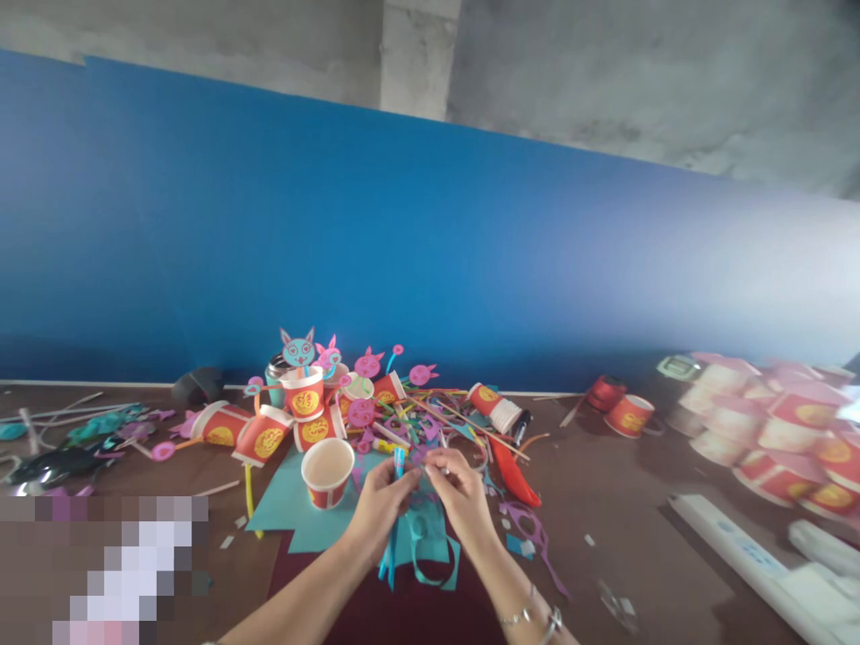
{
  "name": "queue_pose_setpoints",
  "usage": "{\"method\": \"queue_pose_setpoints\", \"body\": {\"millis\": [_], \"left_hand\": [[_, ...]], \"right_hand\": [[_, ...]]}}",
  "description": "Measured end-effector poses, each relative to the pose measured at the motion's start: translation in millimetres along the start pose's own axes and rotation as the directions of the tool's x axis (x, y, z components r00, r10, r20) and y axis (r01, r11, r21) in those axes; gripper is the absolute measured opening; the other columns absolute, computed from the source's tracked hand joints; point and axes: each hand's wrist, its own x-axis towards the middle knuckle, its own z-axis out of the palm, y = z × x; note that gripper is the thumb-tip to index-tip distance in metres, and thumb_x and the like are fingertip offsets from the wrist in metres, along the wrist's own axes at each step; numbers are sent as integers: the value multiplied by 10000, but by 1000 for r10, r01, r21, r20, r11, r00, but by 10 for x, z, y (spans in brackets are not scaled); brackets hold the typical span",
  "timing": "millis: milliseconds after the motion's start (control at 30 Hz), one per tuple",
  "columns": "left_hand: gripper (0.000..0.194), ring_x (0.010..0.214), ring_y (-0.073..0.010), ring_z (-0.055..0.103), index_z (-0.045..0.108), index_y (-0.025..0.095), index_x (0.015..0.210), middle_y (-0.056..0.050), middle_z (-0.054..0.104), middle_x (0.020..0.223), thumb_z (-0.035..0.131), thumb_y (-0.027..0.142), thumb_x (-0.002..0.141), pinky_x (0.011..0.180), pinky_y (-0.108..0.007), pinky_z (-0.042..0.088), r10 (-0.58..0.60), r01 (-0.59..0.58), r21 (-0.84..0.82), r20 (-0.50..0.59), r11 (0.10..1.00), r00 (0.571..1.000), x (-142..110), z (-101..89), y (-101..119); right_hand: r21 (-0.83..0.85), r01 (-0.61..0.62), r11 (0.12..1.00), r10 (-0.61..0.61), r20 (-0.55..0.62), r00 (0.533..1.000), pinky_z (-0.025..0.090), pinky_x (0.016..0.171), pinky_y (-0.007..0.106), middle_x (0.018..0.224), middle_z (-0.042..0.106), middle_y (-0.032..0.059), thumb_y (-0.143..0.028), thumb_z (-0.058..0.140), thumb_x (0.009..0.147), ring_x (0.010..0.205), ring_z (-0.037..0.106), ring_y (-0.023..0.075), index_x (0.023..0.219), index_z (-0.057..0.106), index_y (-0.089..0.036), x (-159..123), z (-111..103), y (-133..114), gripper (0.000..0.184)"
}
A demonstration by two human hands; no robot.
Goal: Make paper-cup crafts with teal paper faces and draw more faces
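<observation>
My left hand (378, 506) and my right hand (459, 490) meet over the middle of the brown table (605, 502). The left hand's fingers are closed round a blue straw (398, 466) that stands upright and runs down past the wrist. The right hand pinches something small beside the straw's top; I cannot make out what. A red paper cup (327, 472) stands upright just left of the left hand. Teal paper sheets (286, 506) and curled teal strips (430, 546) lie under both hands.
Behind the hands is a heap of red cups (269, 436), pink and teal animal cut-outs (299, 348), straws and paper strips. Stacked red cups (772, 421) fill the right side. A red cup (630, 415) lies on its side. A white strip (739, 551) lies at the lower right. A blue wall (430, 242) backs the table.
</observation>
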Motion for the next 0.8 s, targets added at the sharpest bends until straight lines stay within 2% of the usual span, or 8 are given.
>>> {"method": "queue_pose_setpoints", "body": {"millis": [67, 167, 333, 467, 533, 633, 733, 800], "left_hand": [[278, 410, -38, 287, 546, 141, 711, 86, 411, 496, 700, 363, 645, 401, -187, 200, 24, -24, 23, -12, 999, 1000, 1, -3, -5], [263, 414, -41, 295, 533, 145, 695, 79, 423, 505, 673, 366, 668, 402, -188, 201, 48, -47, 80, -16, 996, 999, 7, -9, -21], [257, 422, -44, 293, 540, 145, 702, 78, 424, 504, 661, 370, 676, 409, -184, 204, 36, -36, 160, 0, 986, 999, 5, 3, -12], [259, 420, -44, 276, 549, 145, 730, 86, 406, 500, 659, 373, 673, 414, -186, 200, 17, -24, 165, 46, 986, 999, -27, 28, 47], [260, 420, -45, 270, 547, 146, 718, 89, 394, 493, 660, 374, 668, 416, -189, 196, 5, -14, 170, 57, 985, 998, -44, 37, 76], [251, 425, -48, 267, 555, 143, 700, 87, 393, 490, 670, 361, 656, 424, -193, 198, 0, -9, 182, 49, 983, 999, -61, 51, 110], [245, 450, -60, 318, 597, 135, 750, 69, 439, 527, 667, 352, 659, 448, -196, 237, 9, -17, 183, 42, 983, 999, -70, 63, 126], [237, 502, -81, 398, 610, 139, 760, 39, 500, 584, 636, 363, 688, 488, -201, 294, 30, -32, 166, 18, 986, 999, -70, 63, 121]], "right_hand": [[-80, 1, 997, -3, -21, 1000, 465, 699, 316, 916, 639, 92, -393, 605, 779, 844, 589, 229, 884, 715, -193, -2, -27, -18, 251], [-45, -92, 995, 90, -54, 994, 455, 672, 314, 920, 649, 90, -459, 565, 799, 810, 584, 223, 1037, 673, -184, 16, -64, -24, 379], [88, -217, 972, 215, 31, 976, 419, 658, 289, 741, 657, 41, -509, 637, 719, 735, 567, 203, 823, 708, -169, 45, -78, 0, 363], [184, -374, 909, 363, 91, 927, 420, 686, 293, 779, 678, 49, -502, 650, 704, 804, 583, 224, 838, 725, -168, 31, -69, 0, 367], [241, -413, 878, 393, 125, 911, 422, 704, 296, 795, 681, 52, -477, 668, 692, 821, 587, 228, 839, 721, -166, 31, -75, -9, 348], [270, -357, 894, 329, 145, 933, 416, 713, 288, 803, 670, 49, -424, 723, 636, 798, 575, 213, 731, 701, -164, 51, -101, -36, 278], [229, -242, 943, 245, 16, 969, 412, 677, 283, 817, 650, 53, -421, 737, 616, 759, 552, 200, 677, 675, -163, 73, -126, -82, 273], [223, -194, 955, 215, -75, 974, 413, 646, 285, 814, 641, 54, -445, 723, 633, 733, 545, 195, 700, 673, -167, 76, -127, -118, 291]]}}
